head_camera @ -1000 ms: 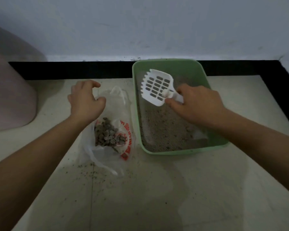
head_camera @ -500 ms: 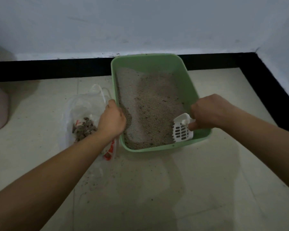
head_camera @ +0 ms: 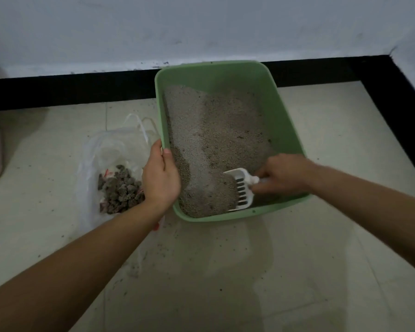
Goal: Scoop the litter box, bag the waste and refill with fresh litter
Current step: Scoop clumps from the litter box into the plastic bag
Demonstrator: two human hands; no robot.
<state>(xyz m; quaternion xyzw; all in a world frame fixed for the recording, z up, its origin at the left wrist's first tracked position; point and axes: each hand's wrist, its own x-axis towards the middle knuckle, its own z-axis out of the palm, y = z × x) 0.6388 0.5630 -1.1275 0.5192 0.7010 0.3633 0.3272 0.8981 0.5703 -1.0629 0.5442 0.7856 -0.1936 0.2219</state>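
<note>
Both bare forearms reach forward: left hand (head_camera: 161,173) grips the litter box (head_camera: 290,130) rim, thumb inside, and right hand (head_camera: 283,174) grips the scoop (head_camera: 241,188) handle, knuckles up.

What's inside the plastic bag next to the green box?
A pile of grey-brown clumps lies inside the clear plastic bag, with bits of red print showing near it. The left hand and arm cover the bag's near right side, so anything there is hidden.
</note>
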